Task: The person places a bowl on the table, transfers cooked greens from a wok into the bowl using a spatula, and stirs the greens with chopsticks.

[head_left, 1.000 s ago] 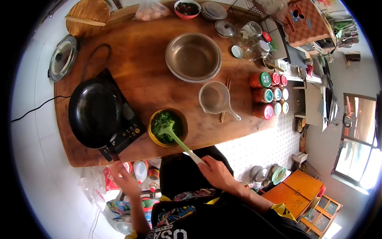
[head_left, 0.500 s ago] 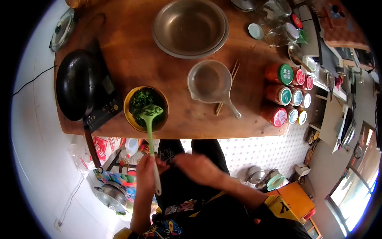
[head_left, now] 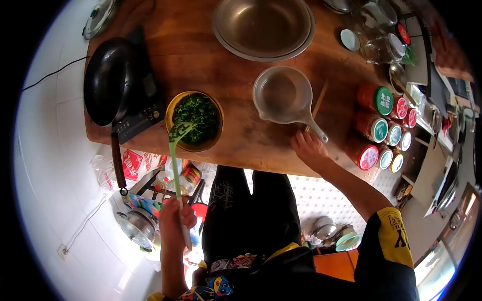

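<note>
My left hand [head_left: 175, 219] is closed round the pale handle of a green cooking spoon [head_left: 175, 163]. The spoon's head, with bits of chopped greens on it, is at the near-left rim of a yellow bowl [head_left: 219, 134]. Chopped greens [head_left: 196, 116] fill much of that bowl. On the table's right part, my right hand [head_left: 310, 149] has its fingers at the near ends of the wooden chopsticks [head_left: 319, 100]. The fingers look closed on them, beside the handle of a translucent dipper [head_left: 282, 95]. The dipper's handle crosses over part of the chopsticks.
A black wok [head_left: 106, 83] sits on an induction cooker [head_left: 142, 123] at the left, its handle past the table edge. Metal basins [head_left: 263, 25] stand at the back. Several filled jars [head_left: 369, 128] crowd the right edge, with glass jars [head_left: 384, 48] behind.
My right hand has moved from in front of my body up and right to the chopsticks. The spoon has shifted to the bowl's left side and turned. The view has shifted.
</note>
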Demonstrator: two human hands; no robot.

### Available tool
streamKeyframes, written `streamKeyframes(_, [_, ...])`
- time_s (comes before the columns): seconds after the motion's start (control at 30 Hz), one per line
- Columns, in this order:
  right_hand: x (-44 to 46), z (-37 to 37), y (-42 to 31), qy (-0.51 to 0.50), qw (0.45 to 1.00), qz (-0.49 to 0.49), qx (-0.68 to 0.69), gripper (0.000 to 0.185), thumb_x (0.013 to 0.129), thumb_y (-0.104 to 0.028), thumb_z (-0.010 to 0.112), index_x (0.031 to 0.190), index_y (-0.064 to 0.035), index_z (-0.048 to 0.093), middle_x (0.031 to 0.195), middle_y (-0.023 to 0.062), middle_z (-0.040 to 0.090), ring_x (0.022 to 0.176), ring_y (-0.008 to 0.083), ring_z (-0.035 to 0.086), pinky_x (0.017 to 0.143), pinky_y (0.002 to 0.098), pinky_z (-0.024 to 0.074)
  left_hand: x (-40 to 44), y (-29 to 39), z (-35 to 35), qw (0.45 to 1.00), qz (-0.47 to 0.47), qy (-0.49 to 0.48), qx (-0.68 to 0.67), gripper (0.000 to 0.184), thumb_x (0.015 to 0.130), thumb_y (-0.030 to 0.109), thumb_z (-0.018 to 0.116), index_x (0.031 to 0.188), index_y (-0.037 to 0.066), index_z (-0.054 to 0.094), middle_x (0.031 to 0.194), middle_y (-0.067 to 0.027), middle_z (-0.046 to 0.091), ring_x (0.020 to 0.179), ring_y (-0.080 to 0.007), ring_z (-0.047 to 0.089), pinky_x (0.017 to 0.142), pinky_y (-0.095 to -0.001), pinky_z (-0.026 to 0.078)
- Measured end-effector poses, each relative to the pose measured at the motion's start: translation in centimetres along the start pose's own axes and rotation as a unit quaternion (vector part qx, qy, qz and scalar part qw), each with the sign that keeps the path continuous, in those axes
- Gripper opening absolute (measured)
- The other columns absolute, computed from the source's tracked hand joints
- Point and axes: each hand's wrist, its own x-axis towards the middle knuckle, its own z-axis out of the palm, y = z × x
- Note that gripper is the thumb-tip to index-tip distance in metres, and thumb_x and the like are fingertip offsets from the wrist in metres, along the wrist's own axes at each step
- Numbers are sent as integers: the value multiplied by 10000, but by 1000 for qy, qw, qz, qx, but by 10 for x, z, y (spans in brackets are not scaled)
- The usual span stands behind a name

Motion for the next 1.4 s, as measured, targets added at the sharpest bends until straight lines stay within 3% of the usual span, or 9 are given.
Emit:
streamKeyframes(0.23, [9,6,-3,-89,984,-154,26,193,738,-163,574,892,-52,610,798,107,518,770,230,544,615,337,441,0,-6,7,998,-32,-22,-46,215,902,222,453,922,11,487,639,-17,411,515,-102,386,462,-235,314])
streamKeyframes(0.37, [18,-22,-34,-47,990,-104,-81,236,752,-162,577,942,-25,606,830,118,514,761,244,547,614,338,461,0,-9,-5,997,-24,-37,-63,206,901,197,455,939,-1,494,633,-26,415,509,-108,396,451,-237,318])
streamKeyframes(0.57, [52,-163,-59,-29,944,-131,300,310,743,-91,623,1018,22,537,906,162,512,782,284,569,576,341,509,3,-4,-14,992,-25,-46,-116,202,908,181,434,956,-9,484,653,-42,448,498,-113,397,450,-246,331])
streamKeyframes(0.67, [64,-175,-72,58,901,58,427,262,739,54,634,974,-15,538,933,176,525,781,341,592,644,403,506,5,-1,-14,986,-45,-84,-134,188,902,169,423,950,0,490,660,-35,452,504,-107,402,451,-237,330])
streamKeyframes(0.97, [95,-106,-87,62,914,150,371,74,793,47,583,743,13,540,773,157,541,689,260,551,532,360,429,16,-2,-38,995,-62,-65,-43,179,943,192,459,915,27,521,658,-21,485,515,-91,460,456,-223,377])
streamKeyframes(1.17, [120,-149,-82,123,846,284,434,358,966,-294,438,777,-4,529,709,80,513,547,161,506,458,268,384,20,1,-53,994,-43,-81,55,171,931,188,484,889,27,523,624,-46,515,510,-121,500,471,-262,403])
streamKeyframes(1.27, [142,-202,-56,166,923,211,275,387,985,-364,409,902,-9,540,756,65,504,531,136,496,437,245,377,26,-13,-51,971,70,3,227,151,920,177,504,932,28,527,626,-126,537,536,-197,541,505,-339,410])
streamKeyframes(1.33, [150,-177,-36,187,882,268,341,334,979,-307,437,935,5,549,813,103,542,585,165,536,479,286,423,31,-2,-46,952,109,31,285,141,911,163,520,944,28,539,620,-149,539,541,-216,552,515,-348,413])
streamKeyframes(1.4, [158,-150,-31,147,623,368,674,297,965,-243,476,954,40,567,892,158,573,658,204,571,523,331,465,36,-7,-44,944,135,30,299,138,905,156,528,943,24,546,608,-150,539,534,-213,552,512,-338,414])
